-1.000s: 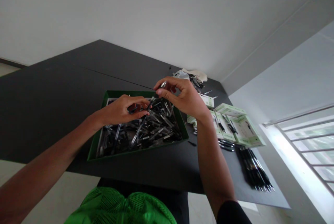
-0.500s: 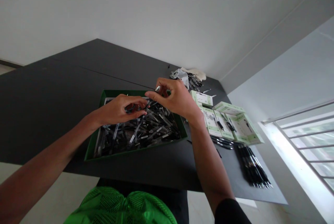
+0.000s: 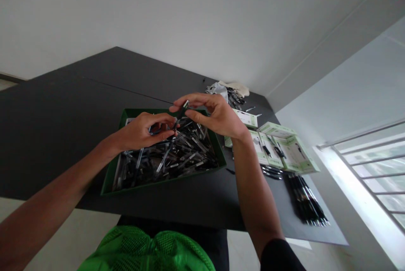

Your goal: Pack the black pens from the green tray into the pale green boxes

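Note:
Above the green box full of loose pens, my two hands meet at one dark pen with a shiny tip. It slants up to the right. My left hand pinches its lower end between thumb and fingers. Higher up, my right hand has its thumb and outstretched fingers on either side of the pen, near the shiny tip. Its grip looks loose, and exact finger contact is hard to make out.
To the right on the dark table stand pale green and white cartons with some pens in them. Rows of black pens lie nearer me. At the back are a cloth bundle and more pens, against the wall.
My right hand's fingers have stretched out to the left along the pen. The pen's shiny tip has shifted slightly left and up. My left hand has barely moved.

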{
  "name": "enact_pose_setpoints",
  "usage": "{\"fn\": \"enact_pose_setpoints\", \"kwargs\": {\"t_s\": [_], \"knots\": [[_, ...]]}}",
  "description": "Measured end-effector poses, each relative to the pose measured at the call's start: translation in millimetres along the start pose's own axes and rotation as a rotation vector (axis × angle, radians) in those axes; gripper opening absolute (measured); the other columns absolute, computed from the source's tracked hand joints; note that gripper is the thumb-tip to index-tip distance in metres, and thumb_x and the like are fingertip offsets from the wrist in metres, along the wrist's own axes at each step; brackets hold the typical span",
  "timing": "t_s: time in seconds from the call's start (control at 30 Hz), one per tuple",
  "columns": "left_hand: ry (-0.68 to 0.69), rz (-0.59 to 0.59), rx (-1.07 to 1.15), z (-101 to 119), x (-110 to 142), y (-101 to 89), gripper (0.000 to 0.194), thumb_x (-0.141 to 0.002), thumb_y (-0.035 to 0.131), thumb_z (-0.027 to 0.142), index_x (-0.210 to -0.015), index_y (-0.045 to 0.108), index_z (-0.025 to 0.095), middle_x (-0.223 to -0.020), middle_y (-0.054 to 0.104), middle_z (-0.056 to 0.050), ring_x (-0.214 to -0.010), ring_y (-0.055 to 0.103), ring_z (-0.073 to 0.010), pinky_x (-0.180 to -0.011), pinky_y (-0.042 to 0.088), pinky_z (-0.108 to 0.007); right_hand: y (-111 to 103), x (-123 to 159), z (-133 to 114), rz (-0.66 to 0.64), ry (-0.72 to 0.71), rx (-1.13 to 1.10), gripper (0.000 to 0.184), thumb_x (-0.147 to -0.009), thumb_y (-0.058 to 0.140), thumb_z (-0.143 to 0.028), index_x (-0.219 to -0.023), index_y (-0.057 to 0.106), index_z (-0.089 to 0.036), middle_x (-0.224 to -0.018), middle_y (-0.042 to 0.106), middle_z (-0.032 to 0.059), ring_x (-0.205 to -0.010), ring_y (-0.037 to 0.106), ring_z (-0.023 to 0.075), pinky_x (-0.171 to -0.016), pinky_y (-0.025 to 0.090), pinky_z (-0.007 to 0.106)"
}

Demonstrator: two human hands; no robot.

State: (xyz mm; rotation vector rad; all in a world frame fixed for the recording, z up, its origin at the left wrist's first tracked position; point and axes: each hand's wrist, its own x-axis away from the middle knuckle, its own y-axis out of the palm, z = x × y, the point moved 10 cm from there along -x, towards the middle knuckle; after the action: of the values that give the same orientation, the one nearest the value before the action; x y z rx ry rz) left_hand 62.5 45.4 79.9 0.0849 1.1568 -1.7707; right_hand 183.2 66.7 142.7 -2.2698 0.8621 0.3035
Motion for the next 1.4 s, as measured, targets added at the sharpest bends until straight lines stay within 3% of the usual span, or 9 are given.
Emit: {"fn": "enact_pose_setpoints", "kwargs": {"t_s": [0.1, 0.23, 0.33, 0.47, 0.6, 0.8, 0.97, 1.2, 1.4], "knots": [[0.013, -0.006, 0.006, 0.7, -0.4, 1.1, 0.018, -0.099, 0.068, 0.032, -0.095, 0.073, 0.016, -0.07, 0.066, 0.004, -0.056, 0.058, -0.0078, -0.057, 0.045, -0.016, -1.6, -3.4, 5.8, 0.086, 0.017, 0.054, 0.019, -0.096, 0.074, -0.035, -0.104, 0.074, -0.018, -0.102, 0.078, 0.0029, -0.097, 0.069, 0.0151, -0.092, 0.054, 0.029], [0.017, -0.005, 0.011, -1.6, -0.5, 2.6, 0.02, -0.099, 0.069, 0.035, -0.1, 0.074, 0.015, -0.066, 0.063, 0.005, -0.054, 0.057, -0.0078, -0.055, 0.043, -0.016, -4.1, -5.9, 16.9, 0.212, 0.046, 0.129, 0.039, -0.085, 0.086, -0.048, -0.084, 0.059, -0.021, -0.078, 0.06, -0.0044, -0.074, 0.053, 0.0113, -0.074, 0.047, 0.027], [-0.004, -0.011, 0.021, -5.0, 0.2, 3.1, 0.022, -0.1, 0.069, 0.036, -0.1, 0.075, 0.015, -0.065, 0.063, 0.005, -0.052, 0.056, -0.0082, -0.054, 0.043, -0.017, 3.1, -7.7, 17.7, 0.159, 0.009, 0.091, 0.038, -0.09, 0.081, -0.052, -0.101, 0.062, -0.02, -0.094, 0.065, -0.0001, -0.086, 0.057, 0.0142, -0.079, 0.049, 0.029], [-0.03, -0.023, 0.046, -5.1, 0.2, 2.4, 0.022, -0.1, 0.068, 0.036, -0.099, 0.075, 0.015, -0.073, 0.07, 0.002, -0.056, 0.06, -0.009, -0.056, 0.046, -0.018, 20.4, -5.2, 10.9, -0.105, -0.035, -0.021, 0.041, -0.102, 0.067, -0.042, -0.137, 0.064, -0.021, -0.135, 0.07, 0.0103, -0.123, 0.064, 0.023, -0.102, 0.051, 0.038], [-0.013, -0.011, 0.046, -1.7, 0.0, 0.8, 0.02, -0.099, 0.069, 0.034, -0.097, 0.074, 0.015, -0.077, 0.072, 0.001, -0.057, 0.06, -0.0086, -0.057, 0.047, -0.017, 17.1, -1.2, 6.5, -0.162, -0.057, -0.111, 0.033, -0.105, 0.063, -0.031, -0.135, 0.071, -0.022, -0.151, 0.065, 0.0111, -0.143, 0.057, 0.0252, -0.118, 0.045, 0.044], [-0.008, -0.021, 0.033, -3.6, 1.0, 3.4, 0.019, -0.1, 0.069, 0.033, -0.096, 0.074, 0.015, -0.074, 0.068, 0.002, -0.058, 0.058, -0.0081, -0.057, 0.046, -0.017, 10.4, -4.8, 13.1, -0.058, -0.049, -0.022, 0.018, -0.101, 0.07, -0.032, -0.112, 0.076, -0.019, -0.134, 0.074, 0.0095, -0.125, 0.067, 0.0213, -0.109, 0.049, 0.038], [-0.017, -0.028, 0.016, -4.8, 0.2, 3.8, 0.022, -0.099, 0.068, 0.036, -0.099, 0.075, 0.015, -0.073, 0.069, 0.002, -0.057, 0.059, -0.0089, -0.057, 0.046, -0.018, 0.0, -5.2, 27.3, 0.088, 0.035, 0.159, 0.034, -0.087, 0.086, -0.043, -0.101, 0.068, -0.017, -0.102, 0.072, 0.0027, -0.097, 0.065, 0.0159, -0.09, 0.051, 0.031], [-0.015, -0.008, 0.025, -1.7, 0.2, 0.7, 0.019, -0.098, 0.069, 0.033, -0.094, 0.073, 0.015, -0.072, 0.068, 0.002, -0.056, 0.058, -0.0084, -0.056, 0.046, -0.017, 10.8, -2.1, 9.8, -0.106, -0.082, 0.038, 0.027, -0.105, 0.062, -0.03, -0.128, 0.072, -0.021, -0.143, 0.069, 0.009, -0.133, 0.061, 0.0212, -0.11, 0.047, 0.038], [-0.029, -0.016, 0.033, -2.4, -0.5, 2.3, 0.021, -0.098, 0.068, 0.035, -0.095, 0.074, 0.015, -0.069, 0.066, 0.003, -0.056, 0.058, -0.0087, -0.056, 0.046, -0.018, 3.6, -2.9, 8.5, -0.019, -0.068, 0.157, 0.015, -0.101, 0.066, -0.024, -0.112, 0.074, -0.017, -0.125, 0.074, 0.0089, -0.116, 0.066, 0.0182, -0.103, 0.048, 0.034]]}}
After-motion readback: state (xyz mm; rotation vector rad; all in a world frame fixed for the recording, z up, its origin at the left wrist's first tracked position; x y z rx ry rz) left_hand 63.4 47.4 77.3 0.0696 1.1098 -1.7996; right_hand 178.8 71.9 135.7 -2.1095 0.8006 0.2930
